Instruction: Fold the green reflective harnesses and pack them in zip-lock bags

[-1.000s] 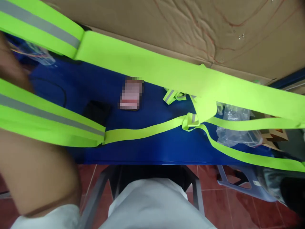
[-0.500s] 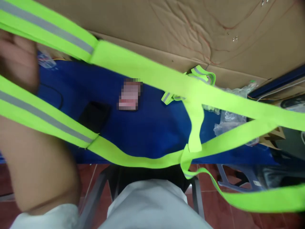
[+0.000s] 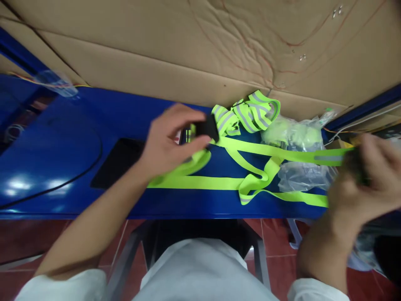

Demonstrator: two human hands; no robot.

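Neon yellow-green straps with grey reflective strips [image 3: 200, 182] lie across the blue table, between my two hands. My left hand [image 3: 171, 142] pinches a black piece [image 3: 207, 128] between thumb and fingers, with strap loops hanging beneath it. At the right, my right hand [image 3: 372, 179] is closed on a dark piece at the strap's other end; motion blurs it. Behind the straps, a bundle of similar reflective straps [image 3: 252, 113] rests near the cardboard. A phone is mostly hidden behind my left hand.
A black flat object [image 3: 117, 163] lies on the blue table [image 3: 78, 146] beside a black cable [image 3: 72, 179]. Clear plastic bags [image 3: 302, 173] sit at the right. Cardboard [image 3: 140, 71] stands along the back. A grey chair [image 3: 125, 259] is at the front edge.
My left hand has moved from the far left toward the middle, and the straps have dropped from near the camera to the table. My right hand has come into view.
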